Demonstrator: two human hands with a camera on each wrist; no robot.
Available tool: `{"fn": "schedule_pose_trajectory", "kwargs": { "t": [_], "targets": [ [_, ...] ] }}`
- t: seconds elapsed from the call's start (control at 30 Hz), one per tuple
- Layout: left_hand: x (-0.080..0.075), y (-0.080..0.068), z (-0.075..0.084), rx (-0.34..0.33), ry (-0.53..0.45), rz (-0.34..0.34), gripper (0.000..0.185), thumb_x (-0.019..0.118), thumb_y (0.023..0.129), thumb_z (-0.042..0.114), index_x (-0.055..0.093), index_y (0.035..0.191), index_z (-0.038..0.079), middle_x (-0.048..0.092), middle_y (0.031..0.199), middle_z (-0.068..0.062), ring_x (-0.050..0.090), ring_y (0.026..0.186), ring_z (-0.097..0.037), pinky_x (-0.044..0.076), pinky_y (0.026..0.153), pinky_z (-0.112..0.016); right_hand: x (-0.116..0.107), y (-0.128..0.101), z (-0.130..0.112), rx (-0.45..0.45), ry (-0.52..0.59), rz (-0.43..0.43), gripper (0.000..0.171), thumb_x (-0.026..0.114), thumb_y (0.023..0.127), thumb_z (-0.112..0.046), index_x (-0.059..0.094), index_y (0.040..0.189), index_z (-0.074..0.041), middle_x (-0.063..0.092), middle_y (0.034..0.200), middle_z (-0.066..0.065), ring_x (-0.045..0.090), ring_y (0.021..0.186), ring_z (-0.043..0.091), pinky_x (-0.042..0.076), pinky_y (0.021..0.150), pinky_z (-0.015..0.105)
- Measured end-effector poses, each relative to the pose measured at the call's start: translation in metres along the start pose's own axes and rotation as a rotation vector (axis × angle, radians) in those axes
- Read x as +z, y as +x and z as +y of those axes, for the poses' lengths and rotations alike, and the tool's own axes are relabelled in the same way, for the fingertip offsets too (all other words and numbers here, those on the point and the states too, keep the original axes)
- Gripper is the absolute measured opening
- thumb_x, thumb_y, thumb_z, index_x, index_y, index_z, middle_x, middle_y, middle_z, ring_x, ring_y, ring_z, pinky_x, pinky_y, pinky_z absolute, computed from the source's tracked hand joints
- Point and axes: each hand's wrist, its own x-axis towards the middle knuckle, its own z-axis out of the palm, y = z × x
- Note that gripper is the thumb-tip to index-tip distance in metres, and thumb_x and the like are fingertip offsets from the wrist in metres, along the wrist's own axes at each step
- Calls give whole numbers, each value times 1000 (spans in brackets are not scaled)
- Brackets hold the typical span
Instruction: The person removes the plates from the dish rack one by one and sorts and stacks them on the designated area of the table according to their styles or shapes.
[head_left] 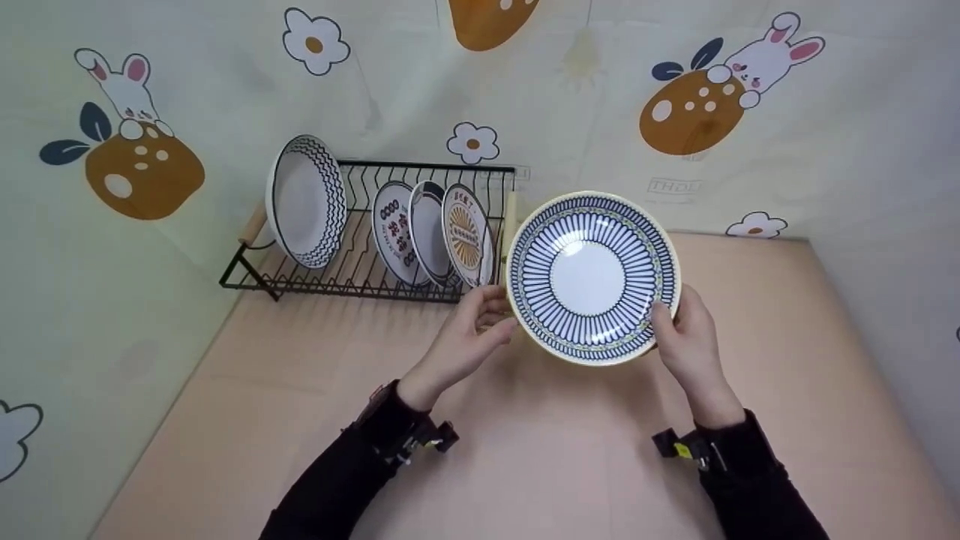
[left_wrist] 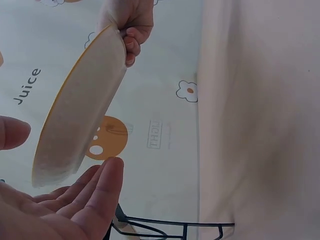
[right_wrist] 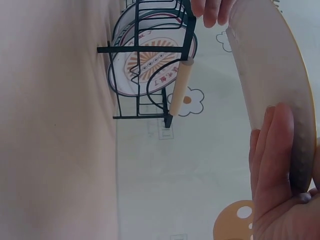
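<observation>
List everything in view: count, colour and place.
Dish rack: one, black, back left
Large bowl: one, white with black pattern, rack's left end
Small plates: three, white with assorted prints, rack's right half
Patterned dish: one, white and blue, raised right of rack
Tabletop: one, peach, below
Wall covering: count unclear, pale with prints, behind
Sleeves: two, black, arms
Wrist cameras: two, black, wrists
Left hand: one, bare, beside dish
Right hand: one, bare, pinching dish rim

Home-like dishware corner, exact room uncertain: black dish rack is holding bowl and plates; rabbit-printed wall covering is rising behind the rack; peach surface is extending beneath and before it.
</observation>
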Motion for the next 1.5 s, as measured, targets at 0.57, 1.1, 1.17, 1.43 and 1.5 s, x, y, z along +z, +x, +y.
{"fn": "schedule_pose_trajectory", "kwargs": {
  "t": [0.57, 1.1, 1.17, 1.43, 1.5],
  "targets": [
    [-15, -17, -11, 47, 213, 55, 56, 63, 95, 15, 37, 140, -9, 57, 130, -21, 59, 113, -33, 52, 92, -47, -31, -3, 21, 101, -90, 16, 42, 40, 100, -4, 43, 139, 9, 64, 101, 25, 64, 66, 9, 55, 51, 24],
    [-35, -32, -22, 68, 346, 127, 57, 65, 93, 12, 39, 139, -9, 57, 128, -24, 58, 112, -35, 53, 89, -51, -63, -3, 42, 217, -188, 28, 42, 37, 100, -6, 44, 135, 14, 63, 93, 19, 59, 60, 8, 55, 49, 26],
    [-37, -34, -24, 62, 365, 137, 58, 65, 93, 12, 39, 139, -9, 57, 128, -23, 58, 112, -35, 52, 89, -52, -67, -3, 44, 222, -190, 32, 41, 37, 100, -6, 44, 135, 15, 62, 93, 20, 59, 60, 8, 55, 49, 26],
    [-47, -42, -26, 24, 419, 158, 60, 67, 91, 13, 39, 140, -9, 57, 131, -23, 58, 113, -33, 52, 90, -49, -84, -4, 48, 282, -240, 44, 42, 35, 100, -9, 43, 134, 15, 59, 94, 19, 59, 62, 9, 55, 51, 23],
    [-49, -43, -26, 24, 439, 161, 60, 67, 91, 13, 40, 140, -8, 57, 131, -23, 58, 113, -33, 52, 90, -48, -88, -5, 49, 299, -235, 48, 43, 34, 100, -9, 42, 133, 16, 59, 96, 20, 61, 63, 9, 56, 52, 24]
  ]
}}
